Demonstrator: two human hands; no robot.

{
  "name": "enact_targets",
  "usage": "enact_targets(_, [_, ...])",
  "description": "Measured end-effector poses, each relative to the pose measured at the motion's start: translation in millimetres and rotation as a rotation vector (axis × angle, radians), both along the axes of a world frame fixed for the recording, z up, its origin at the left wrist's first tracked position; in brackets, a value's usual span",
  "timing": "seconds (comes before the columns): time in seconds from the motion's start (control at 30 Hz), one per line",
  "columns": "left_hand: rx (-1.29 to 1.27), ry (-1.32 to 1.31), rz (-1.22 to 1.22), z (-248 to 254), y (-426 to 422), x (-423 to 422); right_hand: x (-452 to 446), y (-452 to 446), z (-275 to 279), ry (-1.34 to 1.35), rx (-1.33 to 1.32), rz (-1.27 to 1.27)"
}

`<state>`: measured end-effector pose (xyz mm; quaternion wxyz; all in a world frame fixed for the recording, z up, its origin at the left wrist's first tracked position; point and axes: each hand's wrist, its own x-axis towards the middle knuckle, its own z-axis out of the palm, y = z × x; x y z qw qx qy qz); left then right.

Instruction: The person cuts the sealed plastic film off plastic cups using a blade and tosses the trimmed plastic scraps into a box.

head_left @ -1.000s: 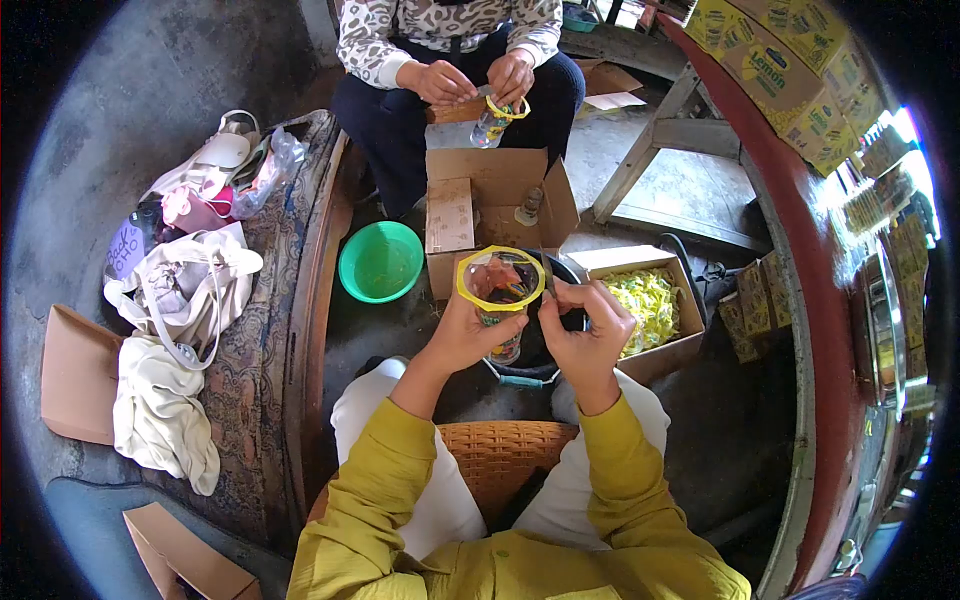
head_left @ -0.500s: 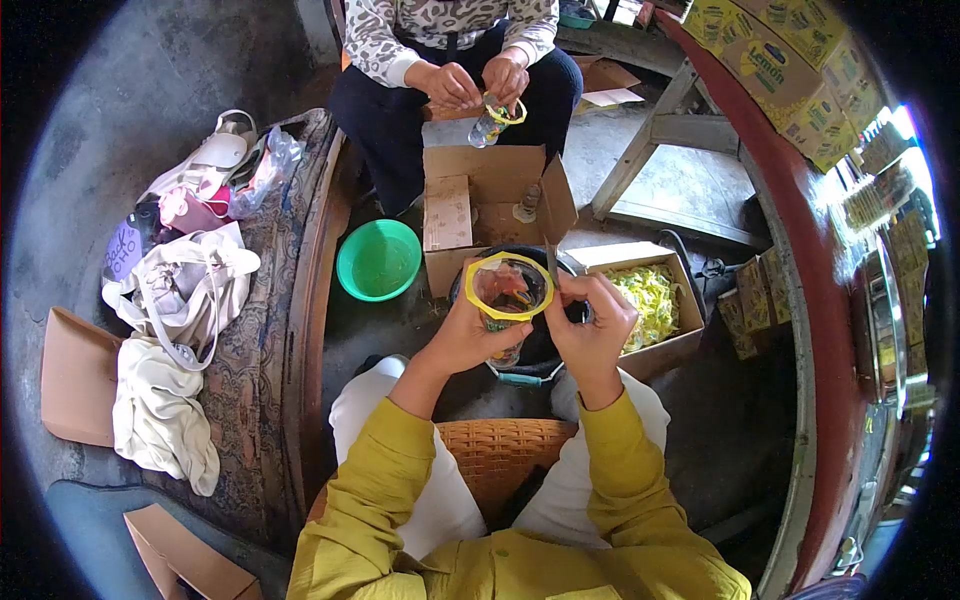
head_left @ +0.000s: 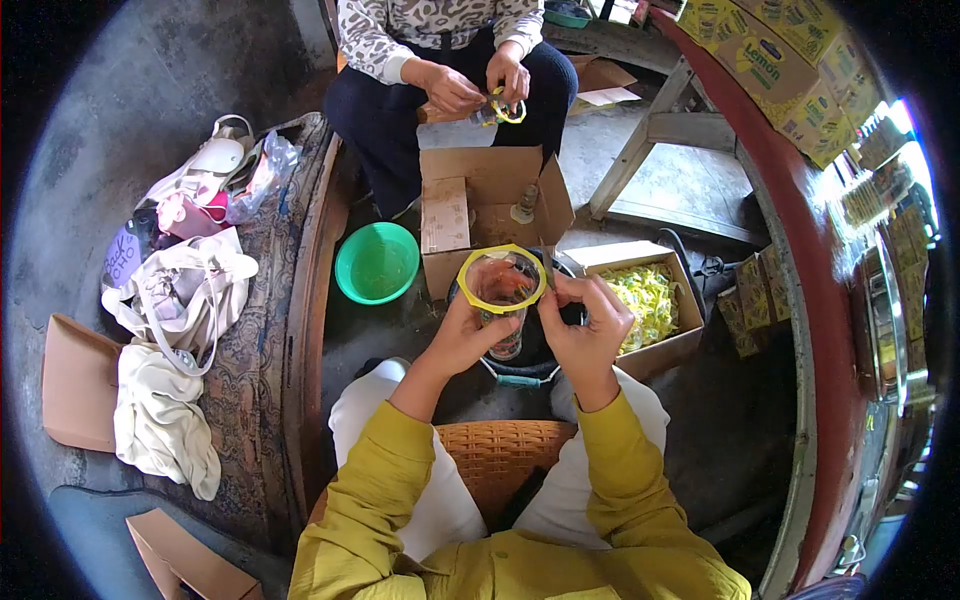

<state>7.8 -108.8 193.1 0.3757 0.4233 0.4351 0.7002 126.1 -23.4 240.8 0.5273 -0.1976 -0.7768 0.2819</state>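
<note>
In my left hand [head_left: 462,338] is a clear plastic cup [head_left: 503,282] with a yellow angular rim, its mouth tilted up towards me. Through its clear wall show printed colours. My right hand [head_left: 585,325] is closed in a pinch at the right side of that rim, and what lies between its fingertips is hidden. Below both hands stands a dark bucket [head_left: 548,358] with a pale green handle grip. Just right of it, a cardboard box [head_left: 672,362] holds a heap of yellow strips [head_left: 640,305].
Opposite me a seated person's hands [head_left: 480,88] work on another yellow rim [head_left: 509,110]. Between us stands an open carton [head_left: 497,168] with a small clear cup inside. A green basin [head_left: 377,262] is to the left; bags [head_left: 190,280] lie on a bench, and a red-edged table [head_left: 775,180] borders the right.
A thin blade seen upright by my right fingers is no longer distinct. The cup has shifted slightly left and up, with my right fingertips closer to its rim. The other person's cup has tilted.
</note>
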Motion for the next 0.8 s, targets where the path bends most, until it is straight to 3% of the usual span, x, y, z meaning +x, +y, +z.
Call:
enact_targets(0.33, [-0.009,0.098,0.076,-6.8,7.3,0.0,-1.3,-0.8,-5.4,-0.062,0.106,-0.073])
enact_targets(0.8, [0.017,0.081,0.051,-1.0,4.3,-0.3,-1.7,0.2,-2.3,0.005,-0.009,0.002])
